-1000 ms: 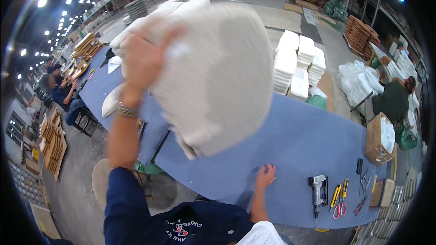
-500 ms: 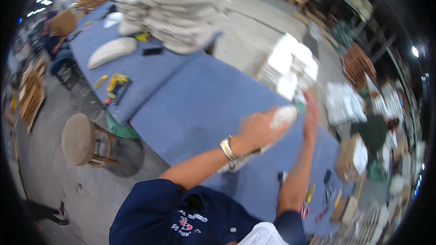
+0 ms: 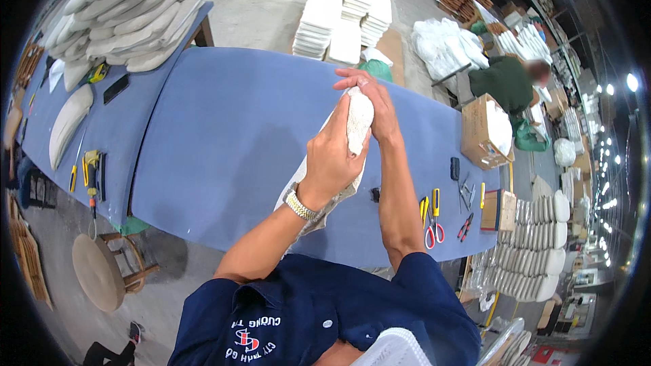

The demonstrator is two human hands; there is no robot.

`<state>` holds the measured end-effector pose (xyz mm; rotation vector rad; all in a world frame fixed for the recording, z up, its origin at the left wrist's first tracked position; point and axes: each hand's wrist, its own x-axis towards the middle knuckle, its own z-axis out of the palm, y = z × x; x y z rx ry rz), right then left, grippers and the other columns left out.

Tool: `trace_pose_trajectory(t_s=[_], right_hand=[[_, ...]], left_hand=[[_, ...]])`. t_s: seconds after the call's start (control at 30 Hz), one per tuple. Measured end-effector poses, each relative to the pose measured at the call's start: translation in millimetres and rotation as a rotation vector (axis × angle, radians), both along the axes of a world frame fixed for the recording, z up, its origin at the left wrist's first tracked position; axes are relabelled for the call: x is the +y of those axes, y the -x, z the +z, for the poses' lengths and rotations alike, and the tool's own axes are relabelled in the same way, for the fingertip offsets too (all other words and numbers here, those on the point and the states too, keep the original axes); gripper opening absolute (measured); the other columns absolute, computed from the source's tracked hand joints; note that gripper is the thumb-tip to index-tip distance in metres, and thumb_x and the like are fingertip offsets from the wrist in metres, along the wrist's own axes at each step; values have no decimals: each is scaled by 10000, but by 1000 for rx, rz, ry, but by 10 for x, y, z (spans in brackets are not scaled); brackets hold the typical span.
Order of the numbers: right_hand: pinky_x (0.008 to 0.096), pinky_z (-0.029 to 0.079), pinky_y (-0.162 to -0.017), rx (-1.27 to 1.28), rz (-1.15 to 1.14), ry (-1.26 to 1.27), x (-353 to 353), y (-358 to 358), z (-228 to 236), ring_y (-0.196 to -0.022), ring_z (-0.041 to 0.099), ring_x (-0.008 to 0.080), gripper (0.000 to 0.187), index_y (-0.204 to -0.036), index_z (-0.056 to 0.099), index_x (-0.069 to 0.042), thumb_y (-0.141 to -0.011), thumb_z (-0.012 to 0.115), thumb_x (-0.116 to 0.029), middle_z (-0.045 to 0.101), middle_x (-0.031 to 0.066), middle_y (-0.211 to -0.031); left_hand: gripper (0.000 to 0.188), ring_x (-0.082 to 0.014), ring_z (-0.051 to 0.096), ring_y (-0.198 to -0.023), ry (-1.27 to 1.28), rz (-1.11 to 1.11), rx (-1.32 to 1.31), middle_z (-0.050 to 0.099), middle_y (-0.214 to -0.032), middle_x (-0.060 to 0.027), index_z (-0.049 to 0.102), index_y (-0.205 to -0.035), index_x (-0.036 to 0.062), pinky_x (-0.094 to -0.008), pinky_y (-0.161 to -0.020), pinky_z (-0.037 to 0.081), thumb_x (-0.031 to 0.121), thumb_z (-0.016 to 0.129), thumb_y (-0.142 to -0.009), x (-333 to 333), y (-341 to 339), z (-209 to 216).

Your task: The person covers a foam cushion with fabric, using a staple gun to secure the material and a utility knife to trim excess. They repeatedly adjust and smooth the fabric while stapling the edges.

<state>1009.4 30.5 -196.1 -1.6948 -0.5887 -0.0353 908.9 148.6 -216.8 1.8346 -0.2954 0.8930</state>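
Note:
A cream, fabric-covered seat cushion (image 3: 359, 122) is tilted up on edge above the blue-covered table (image 3: 210, 135). My left hand (image 3: 332, 166), with a metal watch (image 3: 300, 205) at its wrist, is closed round the cushion's side. Pressed along the opposite side, my right hand (image 3: 382, 108) bends its fingers over the far end. The cushion's lower part shows behind my left wrist, and its underside is hidden. Right of my right forearm lie red-handled scissors (image 3: 434, 230), a yellow-handled tool (image 3: 436, 198) and red-handled pliers (image 3: 465, 227).
Pale cushions (image 3: 135, 13) are piled at the far left, near a phone (image 3: 116, 89) and a yellow power tool (image 3: 91, 169). A round stool (image 3: 98, 271) stands left of the table. At right are a cardboard box (image 3: 483, 135) and a person in dark green (image 3: 505, 85).
The view has swung to the right. My right hand, apart and upright before, now presses on the cushion and curls over its far end. The left hand keeps its grip.

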Motion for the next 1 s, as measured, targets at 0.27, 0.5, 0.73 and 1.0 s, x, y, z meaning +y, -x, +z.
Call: trace_pose_trajectory(t_s=[0.27,0.5,0.73,1.0], right_hand=[[471,247,-1199,-246,-81,144,93,522,195,-1236,581,312,375,-989,763,-66,-1019,438,-252,735,97,-1125],[342,483,-759,131,-46,-16,636,301,-301,-761,605,191,406,-930,713,24,-1053,451,-260,661,136,-781],[447,529,-791,84,-112,-37,1259,959,-1146,-883,679,411,448,-1044,697,-9,-1068,482,-401,697,256,-1000],[450,471,-890,626,-266,-82,803,1442,-2871,-955,648,248,730,-1085,688,43,-1097,298,-575,744,160,-999]], left_hand=[[689,-352,723,-1102,28,-188,106,675,-1266,-280,471,-1463,-89,-380,-889,587,108,769,-873,245,325,68],[619,-252,673,-1165,184,-240,360,683,-1280,-199,501,-1437,-96,-360,-989,536,90,755,-904,1486,903,12],[374,-214,684,-999,293,212,609,720,-1131,-155,663,-1208,-59,-376,-857,561,272,549,-1076,2911,1971,-1040],[765,-362,510,-1355,1084,-511,440,453,-1544,-182,321,-1568,28,-518,-1090,476,514,552,-1023,2283,1521,-1036]])
